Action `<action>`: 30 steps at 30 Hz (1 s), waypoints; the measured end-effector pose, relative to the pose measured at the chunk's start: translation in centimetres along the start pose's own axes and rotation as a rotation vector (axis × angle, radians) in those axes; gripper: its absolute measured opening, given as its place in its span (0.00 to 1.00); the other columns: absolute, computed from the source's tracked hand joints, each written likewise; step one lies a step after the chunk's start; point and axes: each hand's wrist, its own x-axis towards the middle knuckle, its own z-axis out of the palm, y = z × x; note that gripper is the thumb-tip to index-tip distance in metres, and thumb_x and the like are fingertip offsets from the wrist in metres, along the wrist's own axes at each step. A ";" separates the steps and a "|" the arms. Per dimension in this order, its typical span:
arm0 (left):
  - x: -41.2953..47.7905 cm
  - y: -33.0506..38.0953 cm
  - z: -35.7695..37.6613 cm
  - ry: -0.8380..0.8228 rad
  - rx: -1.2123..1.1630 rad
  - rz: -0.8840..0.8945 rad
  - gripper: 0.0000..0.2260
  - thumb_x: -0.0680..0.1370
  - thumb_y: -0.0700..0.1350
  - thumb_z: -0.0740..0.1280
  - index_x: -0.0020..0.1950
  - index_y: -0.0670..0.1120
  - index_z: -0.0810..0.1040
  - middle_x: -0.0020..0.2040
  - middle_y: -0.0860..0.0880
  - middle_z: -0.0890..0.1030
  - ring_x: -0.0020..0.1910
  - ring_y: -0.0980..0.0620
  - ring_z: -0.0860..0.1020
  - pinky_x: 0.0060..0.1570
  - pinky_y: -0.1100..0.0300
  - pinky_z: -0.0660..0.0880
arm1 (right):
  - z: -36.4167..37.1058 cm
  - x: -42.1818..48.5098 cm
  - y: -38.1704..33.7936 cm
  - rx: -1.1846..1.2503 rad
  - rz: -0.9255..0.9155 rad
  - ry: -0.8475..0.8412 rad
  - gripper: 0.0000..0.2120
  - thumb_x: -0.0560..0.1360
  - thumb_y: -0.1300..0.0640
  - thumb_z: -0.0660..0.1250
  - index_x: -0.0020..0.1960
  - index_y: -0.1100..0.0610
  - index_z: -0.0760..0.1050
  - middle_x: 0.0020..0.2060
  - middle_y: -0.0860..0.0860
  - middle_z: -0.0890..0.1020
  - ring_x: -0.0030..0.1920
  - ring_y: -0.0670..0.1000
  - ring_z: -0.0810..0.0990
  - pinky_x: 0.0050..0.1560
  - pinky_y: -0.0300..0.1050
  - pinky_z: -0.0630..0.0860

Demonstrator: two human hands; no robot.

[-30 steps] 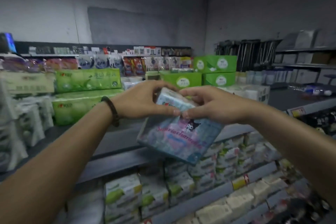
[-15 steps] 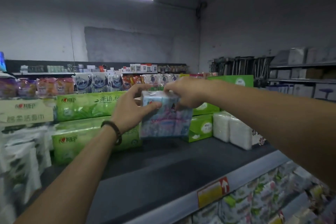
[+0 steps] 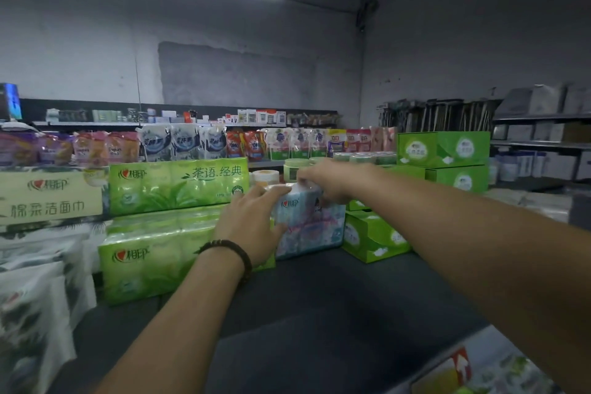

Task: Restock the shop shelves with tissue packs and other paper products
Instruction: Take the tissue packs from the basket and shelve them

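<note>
- Evidently this is the seating step; the blue-and-pink tissue pack stands upright at the back of the dark shelf, its lower edge apparently down on the surface, though the contact line is soft in the blur
- It sits in the gap between the lower green tissue pack on one side and the green tissue boxes on the other; that slot suits it, since like goods are kept together and the printed face looks out at the shopper
- The left hand clasps the pack's left end, fingers reaching over the top corner and thumb on the front face; my reading is that it steers the pack square against the green stack just beside it
- The right hand comes over the top and pinches the wrapper at the upper right corner; a high hold keeps a soft, tall pack from toppling forward while it is pushed back
- Both arms are stretched well in, because the open spot lies deep on the shelf
- What remains, I judge, is a last nudge rearward and letting go; the risk is the squashy pack leaning once it is released
</note>
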 end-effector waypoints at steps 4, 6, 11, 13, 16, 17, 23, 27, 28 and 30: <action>-0.6 0.0 1.1 -0.099 0.151 -0.062 0.38 0.77 0.63 0.67 0.81 0.63 0.51 0.74 0.51 0.71 0.70 0.40 0.70 0.68 0.41 0.68 | 2.0 0.7 -0.6 0.003 0.074 0.043 0.39 0.78 0.69 0.73 0.80 0.41 0.66 0.73 0.59 0.70 0.60 0.60 0.80 0.47 0.51 0.80; -0.5 0.3 1.4 -0.144 0.163 -0.082 0.41 0.76 0.65 0.66 0.82 0.62 0.46 0.75 0.50 0.70 0.71 0.40 0.68 0.69 0.40 0.65 | 2.8 0.6 -0.7 -0.078 0.102 0.129 0.41 0.77 0.68 0.74 0.81 0.38 0.66 0.78 0.60 0.67 0.75 0.65 0.72 0.66 0.60 0.77; -0.6 0.8 1.2 -0.184 0.192 -0.119 0.43 0.76 0.67 0.65 0.82 0.63 0.43 0.76 0.50 0.68 0.72 0.40 0.67 0.68 0.38 0.64 | 3.0 -0.6 -0.4 0.089 0.088 0.183 0.33 0.74 0.71 0.71 0.75 0.50 0.73 0.71 0.57 0.74 0.71 0.60 0.74 0.63 0.55 0.79; -0.9 1.2 1.0 -0.183 0.230 -0.131 0.43 0.75 0.69 0.66 0.81 0.64 0.44 0.77 0.47 0.66 0.73 0.38 0.65 0.68 0.37 0.64 | 2.3 -2.3 0.2 0.174 0.071 0.151 0.32 0.76 0.69 0.70 0.78 0.53 0.70 0.72 0.57 0.75 0.69 0.60 0.76 0.64 0.56 0.80; -1.1 2.4 0.2 -0.183 0.286 -0.137 0.42 0.74 0.70 0.66 0.81 0.64 0.47 0.81 0.43 0.55 0.77 0.36 0.58 0.70 0.34 0.62 | 1.4 -5.9 1.5 0.203 0.060 0.165 0.28 0.78 0.66 0.69 0.76 0.53 0.70 0.71 0.56 0.76 0.67 0.60 0.78 0.64 0.60 0.80; -1.2 2.8 -0.2 -0.179 0.297 -0.131 0.41 0.74 0.70 0.66 0.81 0.63 0.49 0.82 0.43 0.52 0.77 0.35 0.56 0.71 0.34 0.61 | 1.2 -7.4 2.0 0.211 0.053 0.180 0.26 0.79 0.63 0.70 0.76 0.53 0.71 0.71 0.56 0.77 0.68 0.59 0.78 0.65 0.60 0.80; -2.0 10.0 -2.8 -0.184 0.280 0.079 0.27 0.75 0.68 0.65 0.72 0.61 0.70 0.74 0.47 0.68 0.71 0.39 0.68 0.67 0.41 0.68 | 1.1 -19.4 5.2 0.352 0.027 0.314 0.17 0.81 0.52 0.73 0.69 0.53 0.80 0.64 0.53 0.84 0.64 0.54 0.82 0.63 0.46 0.76; -4.7 18.6 -3.0 -0.263 0.013 0.303 0.16 0.77 0.64 0.63 0.53 0.55 0.80 0.47 0.53 0.84 0.46 0.50 0.82 0.48 0.53 0.79 | 3.9 -28.1 7.4 0.554 0.114 0.448 0.08 0.79 0.52 0.74 0.57 0.51 0.85 0.46 0.46 0.87 0.48 0.45 0.85 0.47 0.39 0.76; -6.0 20.8 -2.5 -0.270 -0.021 0.346 0.16 0.77 0.65 0.63 0.51 0.54 0.80 0.43 0.54 0.84 0.43 0.51 0.82 0.45 0.54 0.79 | 5.4 -30.2 8.0 0.599 0.141 0.479 0.06 0.79 0.52 0.74 0.55 0.50 0.86 0.42 0.45 0.86 0.45 0.44 0.84 0.46 0.41 0.77; -9.3 24.9 -0.8 -0.316 -0.076 0.413 0.20 0.75 0.69 0.59 0.49 0.56 0.79 0.38 0.56 0.83 0.38 0.56 0.82 0.42 0.55 0.78 | 9.2 -34.4 8.9 0.676 0.208 0.499 0.04 0.78 0.52 0.74 0.52 0.50 0.86 0.40 0.44 0.85 0.43 0.43 0.84 0.47 0.42 0.79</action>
